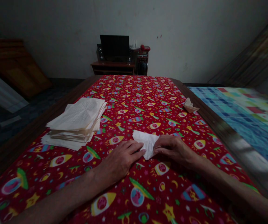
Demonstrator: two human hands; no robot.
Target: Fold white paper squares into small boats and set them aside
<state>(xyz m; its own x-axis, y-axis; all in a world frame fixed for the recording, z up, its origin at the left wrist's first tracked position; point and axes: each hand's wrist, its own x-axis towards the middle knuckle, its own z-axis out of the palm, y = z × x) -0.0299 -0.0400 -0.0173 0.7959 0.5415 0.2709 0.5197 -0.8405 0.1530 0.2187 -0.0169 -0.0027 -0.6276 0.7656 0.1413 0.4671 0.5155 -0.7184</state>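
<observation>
A small folded sheet of white paper (146, 141) lies on the red patterned cloth between my hands. My left hand (124, 156) rests on its left side, fingers stretched out and pressing the edge down. On the right edge, my right hand (171, 148) pinches the paper between thumb and curled fingers. The paper narrows to a point toward me, and its right corner is hidden under my right fingers. To the left sits a thick stack of paper sheets (78, 116), written or printed on. Near the cloth's right edge stands a folded paper shape (190, 106).
The red cloth (145, 93) with rockets covers a dark wooden table (78, 88). Beyond its far end are a black monitor (114, 46), a speaker (100, 53) and a red telephone (145, 48). A bed with a checked blue sheet (220, 107) is at right, a wooden cabinet (17, 67) at left.
</observation>
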